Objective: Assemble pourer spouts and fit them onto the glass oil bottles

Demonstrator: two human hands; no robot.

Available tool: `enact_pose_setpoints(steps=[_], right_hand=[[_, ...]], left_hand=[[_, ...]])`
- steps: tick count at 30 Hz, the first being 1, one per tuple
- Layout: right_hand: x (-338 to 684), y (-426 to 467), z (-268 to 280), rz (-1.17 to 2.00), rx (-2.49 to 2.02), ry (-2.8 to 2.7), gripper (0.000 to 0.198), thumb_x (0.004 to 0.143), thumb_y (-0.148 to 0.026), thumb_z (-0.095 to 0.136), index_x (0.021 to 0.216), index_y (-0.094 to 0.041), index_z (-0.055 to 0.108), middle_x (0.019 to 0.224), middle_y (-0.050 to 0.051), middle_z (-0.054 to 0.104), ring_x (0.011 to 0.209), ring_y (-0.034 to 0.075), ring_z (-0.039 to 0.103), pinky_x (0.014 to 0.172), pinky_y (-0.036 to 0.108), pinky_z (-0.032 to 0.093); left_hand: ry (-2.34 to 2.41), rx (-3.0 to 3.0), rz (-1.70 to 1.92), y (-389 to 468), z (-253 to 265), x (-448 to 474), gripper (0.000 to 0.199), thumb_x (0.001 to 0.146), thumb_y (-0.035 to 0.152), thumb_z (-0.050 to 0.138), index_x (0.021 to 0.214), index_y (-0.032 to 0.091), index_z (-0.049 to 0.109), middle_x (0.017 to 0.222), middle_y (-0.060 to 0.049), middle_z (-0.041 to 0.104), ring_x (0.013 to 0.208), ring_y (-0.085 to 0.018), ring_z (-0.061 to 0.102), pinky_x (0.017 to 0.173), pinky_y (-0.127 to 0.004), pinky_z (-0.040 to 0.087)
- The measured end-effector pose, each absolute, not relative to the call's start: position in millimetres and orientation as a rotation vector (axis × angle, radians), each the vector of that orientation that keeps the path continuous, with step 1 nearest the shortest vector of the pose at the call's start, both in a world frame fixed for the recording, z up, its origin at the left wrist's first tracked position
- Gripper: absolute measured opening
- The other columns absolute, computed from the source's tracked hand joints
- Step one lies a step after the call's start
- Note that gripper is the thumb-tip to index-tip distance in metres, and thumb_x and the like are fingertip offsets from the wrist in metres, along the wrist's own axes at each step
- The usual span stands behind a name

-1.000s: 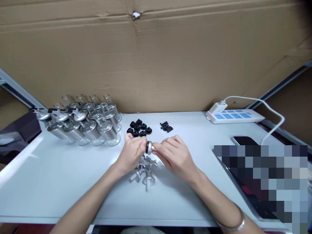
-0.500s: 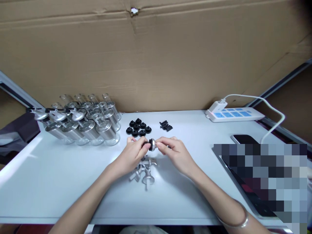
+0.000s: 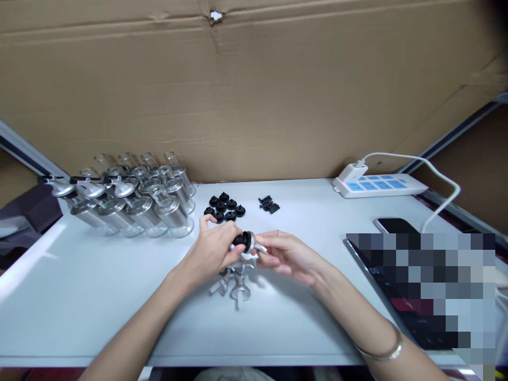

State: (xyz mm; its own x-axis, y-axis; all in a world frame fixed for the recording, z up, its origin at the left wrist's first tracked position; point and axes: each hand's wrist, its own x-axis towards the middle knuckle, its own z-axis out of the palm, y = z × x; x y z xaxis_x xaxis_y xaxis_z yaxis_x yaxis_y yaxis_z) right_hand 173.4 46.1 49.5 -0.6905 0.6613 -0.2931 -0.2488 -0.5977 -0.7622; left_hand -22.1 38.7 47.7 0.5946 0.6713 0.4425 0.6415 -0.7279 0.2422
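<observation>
Over the middle of the table my left hand [image 3: 216,243] is closed on the black ribbed stopper end of a silver pour spout [image 3: 251,242]. My right hand [image 3: 288,254] pinches the spout's metal tip from the other side, so one piece spans both hands. Below them lie several loose silver pour spouts [image 3: 240,290], partly covered by my left hand. Just beyond my left fingers sits a cluster of black rubber stoppers [image 3: 220,207]. Small black plastic pieces [image 3: 270,205] lie to the right of that cluster.
Several glass bottles with silver bands [image 3: 172,211] crowd the left rear; some carry spouts. At right rear is a white power strip [image 3: 381,185] with a plugged charger and cable. A phone [image 3: 397,225] and a dark tablet-like device [image 3: 392,301] lie at right. Cardboard [image 3: 254,106] walls the back.
The pour spout has turned, so its tip now shows pointing right and downward. My right hand has rolled palm-up around the tip, and more of the black stopper shows.
</observation>
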Motion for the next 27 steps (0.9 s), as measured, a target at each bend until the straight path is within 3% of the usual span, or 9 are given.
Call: enact_pose_setpoints(steps=[6, 11, 14, 18, 21, 27], right_hand=[[170.8, 39.9, 48.6, 2.081, -0.691, -1.322, 0.032, 0.081, -0.044, 0.064, 0.072, -0.014, 0.057, 0.048, -0.007, 0.05, 0.034, 0.003, 0.04, 0.038, 0.017, 0.03], [167.0, 33.2, 47.0, 1.535, -0.786, -1.719, 0.022, 0.089, -0.038, 0.054, 0.086, -0.017, 0.058, 0.059, -0.004, 0.059, 0.051, 0.01, 0.055, 0.055, 0.024, 0.044], [165.2, 31.9, 44.3, 0.803, -0.833, -2.023, 0.016, 0.094, -0.028, 0.047, 0.091, -0.018, 0.059, 0.07, 0.001, 0.066, 0.064, 0.013, 0.057, 0.063, 0.026, 0.043], [164.5, 32.9, 41.0, -0.001, -0.695, -2.162, 0.016, 0.096, -0.018, 0.042, 0.095, -0.015, 0.057, 0.065, 0.001, 0.063, 0.054, 0.012, 0.049, 0.066, 0.029, 0.038], [166.3, 33.1, 42.4, -0.255, -0.669, -2.18, 0.011, 0.094, -0.012, 0.046, 0.101, -0.012, 0.054, 0.067, 0.002, 0.065, 0.057, 0.012, 0.052, 0.067, 0.031, 0.034], [169.3, 33.1, 45.9, -0.396, -0.737, -2.154, 0.013, 0.091, -0.012, 0.053, 0.104, -0.016, 0.055, 0.075, 0.002, 0.071, 0.069, 0.013, 0.058, 0.067, 0.033, 0.027]], left_hand=[[1.116, 2.864, 1.026, 36.9, 54.9, -24.9, 0.037, 0.097, 0.032, 0.02, 0.076, 0.018, 0.047, 0.063, 0.004, 0.055, 0.053, -0.012, 0.044, 0.075, -0.035, 0.022], [1.243, 2.735, 0.959, 36.8, 54.1, -28.2, 0.034, 0.093, 0.031, 0.024, 0.072, 0.018, 0.047, 0.063, 0.002, 0.057, 0.056, -0.013, 0.044, 0.072, -0.035, 0.022], [1.309, 2.605, 0.866, 39.0, 50.8, -28.2, 0.034, 0.091, 0.032, 0.023, 0.073, 0.019, 0.048, 0.064, 0.001, 0.057, 0.057, -0.014, 0.044, 0.074, -0.036, 0.025], [1.363, 2.395, 0.837, 40.2, 51.1, -23.8, 0.035, 0.09, 0.037, 0.02, 0.071, 0.021, 0.046, 0.059, 0.001, 0.052, 0.061, -0.017, 0.04, 0.072, -0.035, 0.03], [1.358, 2.285, 0.832, 40.1, 53.9, -21.5, 0.035, 0.088, 0.039, 0.021, 0.066, 0.021, 0.042, 0.056, 0.001, 0.047, 0.063, -0.017, 0.037, 0.07, -0.034, 0.033], [1.342, 2.229, 0.84, 41.0, 56.8, -23.3, 0.034, 0.086, 0.042, 0.026, 0.068, 0.021, 0.045, 0.057, 0.001, 0.046, 0.062, -0.016, 0.035, 0.072, -0.035, 0.034]])
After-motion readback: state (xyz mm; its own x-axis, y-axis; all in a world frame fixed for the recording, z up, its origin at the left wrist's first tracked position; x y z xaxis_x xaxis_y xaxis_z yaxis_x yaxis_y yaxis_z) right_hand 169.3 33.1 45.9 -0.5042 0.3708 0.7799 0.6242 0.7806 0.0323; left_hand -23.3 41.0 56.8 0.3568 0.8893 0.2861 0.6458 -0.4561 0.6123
